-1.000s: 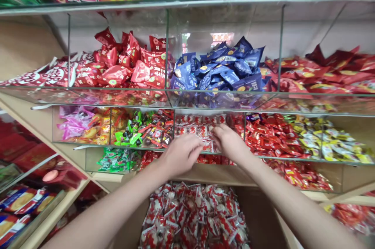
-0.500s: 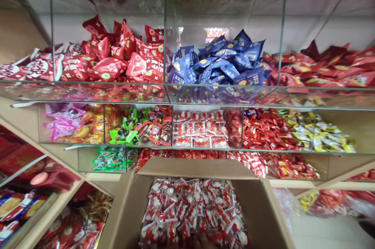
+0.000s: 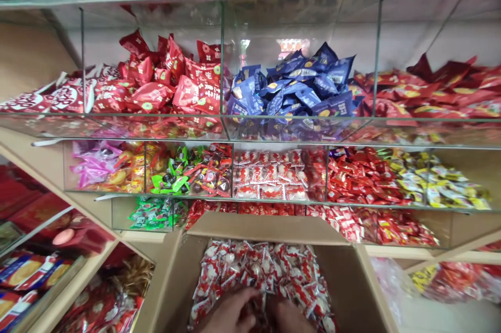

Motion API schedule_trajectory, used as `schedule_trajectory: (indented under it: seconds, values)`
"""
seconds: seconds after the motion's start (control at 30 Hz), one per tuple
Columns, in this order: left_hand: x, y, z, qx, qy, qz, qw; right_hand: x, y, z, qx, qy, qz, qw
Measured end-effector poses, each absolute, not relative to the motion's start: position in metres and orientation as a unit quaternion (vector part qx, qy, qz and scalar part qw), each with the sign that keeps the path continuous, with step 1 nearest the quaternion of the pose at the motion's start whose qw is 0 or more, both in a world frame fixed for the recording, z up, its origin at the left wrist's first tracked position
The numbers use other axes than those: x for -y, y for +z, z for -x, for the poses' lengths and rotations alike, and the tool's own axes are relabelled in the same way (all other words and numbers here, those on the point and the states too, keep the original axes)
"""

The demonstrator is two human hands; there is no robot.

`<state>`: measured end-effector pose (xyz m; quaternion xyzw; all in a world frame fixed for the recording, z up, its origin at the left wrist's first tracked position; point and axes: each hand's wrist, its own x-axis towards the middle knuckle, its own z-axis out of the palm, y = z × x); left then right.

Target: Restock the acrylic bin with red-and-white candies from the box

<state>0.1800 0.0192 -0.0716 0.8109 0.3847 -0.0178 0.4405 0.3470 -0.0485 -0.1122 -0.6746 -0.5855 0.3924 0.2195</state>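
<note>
A cardboard box point(image 3: 344, 291) stands open below the shelves, full of red-and-white wrapped candies point(image 3: 258, 270). My left hand point(image 3: 229, 314) lies on the candies at the bottom edge of the view, its fingers curled into the pile. My right hand point(image 3: 289, 317) is beside it, also down among the candies, with only its back showing. Above the box, a clear shelf bin point(image 3: 274, 174) holds the same red-and-white candies.
Clear bins hold red packets point(image 3: 168, 82), blue packets point(image 3: 297, 87), dark red packets point(image 3: 430, 93), pink and orange sweets point(image 3: 105, 166), green and red sweets point(image 3: 188, 171), and red and yellow sweets point(image 3: 391, 176). Wooden shelves point(image 3: 55, 275) with more packets run down the left.
Both hands have come down from the red-and-white candy bin on the shelf into the box. They were out of sight half a second ago and now show at the bottom edge.
</note>
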Motion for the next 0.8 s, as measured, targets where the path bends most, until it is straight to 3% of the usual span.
schedule_trajectory:
  seconds: [0.07, 0.23, 0.43, 0.63, 0.8]
  values:
    - [-0.019, -0.072, -0.180, -0.408, 0.004, -0.757, 0.510, 0.047, -0.093, -0.352, 0.603, 0.386, 0.655, 0.241]
    - [-0.011, -0.051, -0.198, -0.463, 0.084, -0.535, 0.702, 0.055, -0.039, -0.363, 0.533, 0.438, 0.593, 0.415]
    - [-0.012, 0.010, -0.226, -0.400, 0.257, -0.613, 0.630, 0.056, 0.003, -0.367, 0.300, 0.524, 0.506, 0.616]
    - [-0.007, 0.025, -0.236, -0.352, 0.307, -0.583, 0.665, 0.053, 0.005, -0.367, 0.276, 0.469, 0.510, 0.666]
    - [-0.001, 0.020, -0.234, -0.396, 0.343, -0.504, 0.687, 0.055, 0.000, -0.365, 0.288, 0.460, 0.507, 0.669]
